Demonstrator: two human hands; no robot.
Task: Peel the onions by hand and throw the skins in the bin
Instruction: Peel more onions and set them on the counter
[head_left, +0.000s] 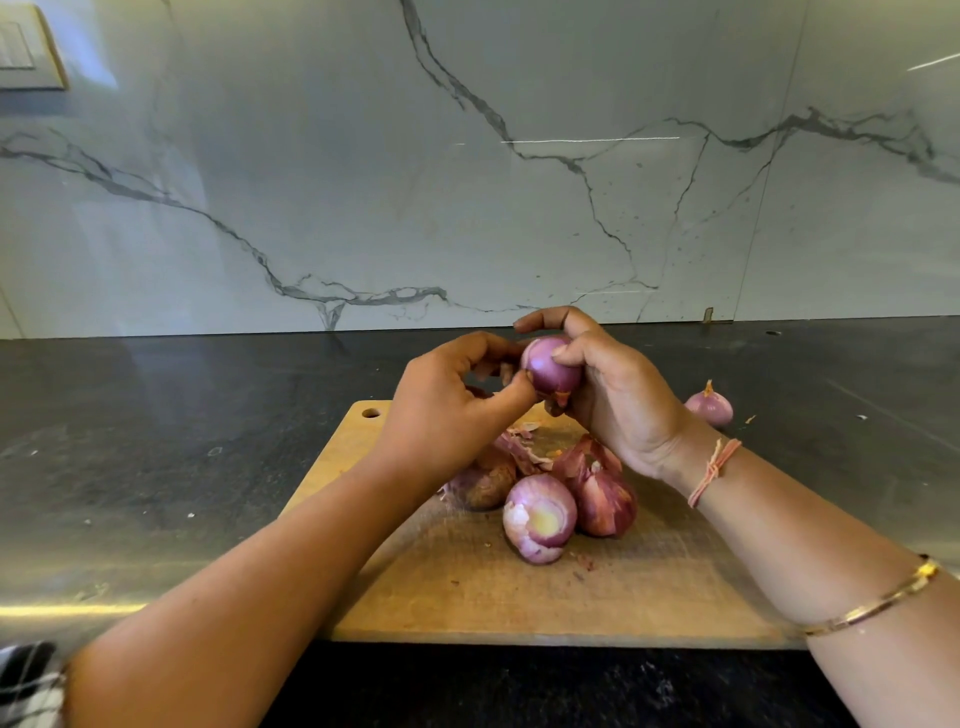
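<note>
One unpeeled onion (487, 486) is half-hidden; right hand (621, 400) cups the held onion (550, 366), left hand (447, 400) pinches it.

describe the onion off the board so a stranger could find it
Start at the wooden cutting board on the dark counter. Beyond its far right edge, beside the right hand, lies one purple onion. It alone rests on the counter, not on the board or in a hand.

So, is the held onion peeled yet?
Nearly. The onion is glossy purple, with a dry scrap left at its bottom end.
</note>
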